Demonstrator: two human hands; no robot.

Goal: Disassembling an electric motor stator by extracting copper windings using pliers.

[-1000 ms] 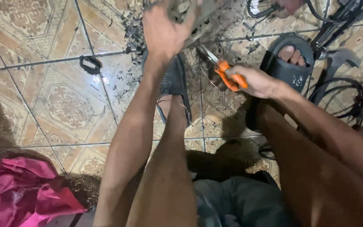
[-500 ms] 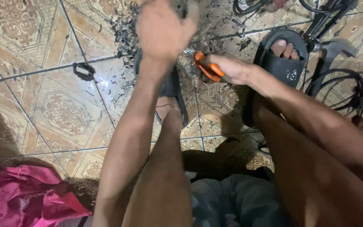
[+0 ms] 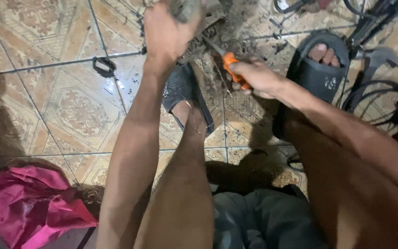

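Orange-handled pliers now lower, nose up-left toward grey part

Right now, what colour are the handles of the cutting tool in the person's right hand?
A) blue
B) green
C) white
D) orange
D: the right hand grips a metal cutting tool with orange handles, its blades pointing up toward the grimy grey object held in the left hand above the patterned tiled floor.
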